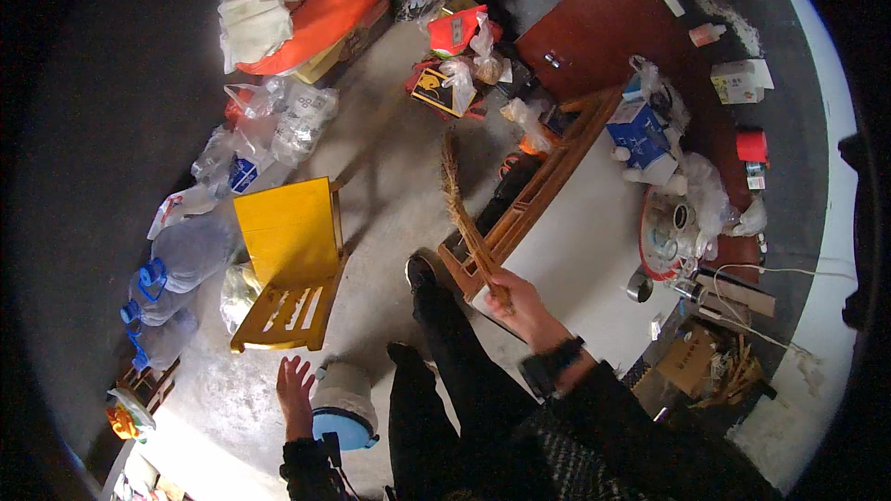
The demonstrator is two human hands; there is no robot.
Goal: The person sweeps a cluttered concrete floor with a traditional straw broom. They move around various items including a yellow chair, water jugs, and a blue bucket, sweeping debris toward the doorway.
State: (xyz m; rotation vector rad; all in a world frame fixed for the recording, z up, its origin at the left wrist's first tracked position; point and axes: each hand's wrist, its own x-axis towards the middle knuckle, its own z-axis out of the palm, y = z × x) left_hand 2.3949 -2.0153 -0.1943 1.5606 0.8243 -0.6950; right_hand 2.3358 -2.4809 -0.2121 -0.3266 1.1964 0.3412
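Note:
My right hand (516, 305) grips a bundle of dry, straw-like stalks (461, 212), whose thin end points away from me over the floor. The bundle lies across the view of the near end of a wooden table's edge (557, 167). At the lower left, my left hand (295, 390) is raised with its fingers apart and holds nothing. Beside it stands a whitish bucket with a blue lid (342, 426). Just beyond that hand is a yellow wooden chair (289, 236) with a slatted back.
Large clear water bottles (184, 257) and plastic bags (299, 122) stand left of the chair. Boxes and red bags (452, 33) lie ahead. On the right are a white tabletop (585, 257), a red-rimmed tray (649, 243) with glassware, a blue box (637, 132) and a cardboard box (686, 360).

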